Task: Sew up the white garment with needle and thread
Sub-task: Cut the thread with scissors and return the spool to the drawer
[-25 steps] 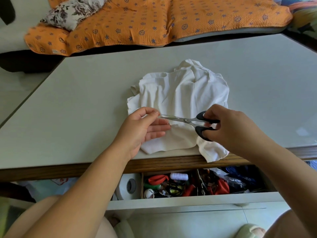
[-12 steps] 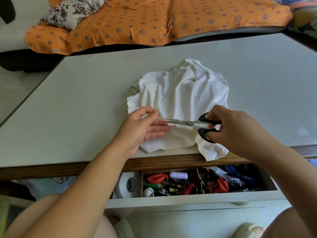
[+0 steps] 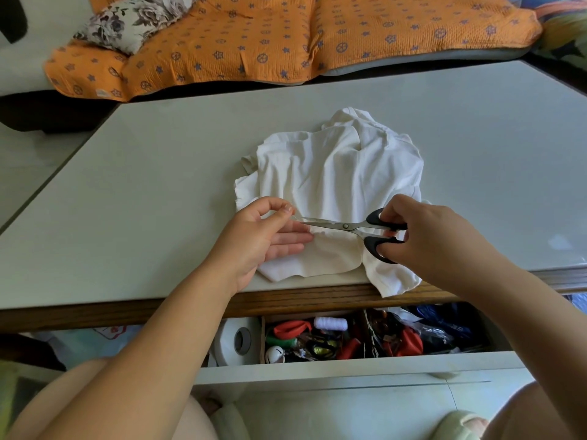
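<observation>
Lying crumpled at near edge of tabletop point(image 3: 158, 185): white garment point(image 3: 330, 173), soft, light, limp, likely best pinned flat beside the thread point(image 3: 297, 218); left grip point(image 3: 263, 233) pinching thread, right grip point(image 3: 425, 233) clenched round scissors point(image 3: 336, 224).

I see a pale grey table point(image 3: 127, 217) with a wooden front edge. A crumpled white garment point(image 3: 333, 173) lies on it near that edge, one corner hanging over.

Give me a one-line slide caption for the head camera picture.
Right hand holds scissors at thread pinched by the left hand, over the white garment on the table.
</observation>
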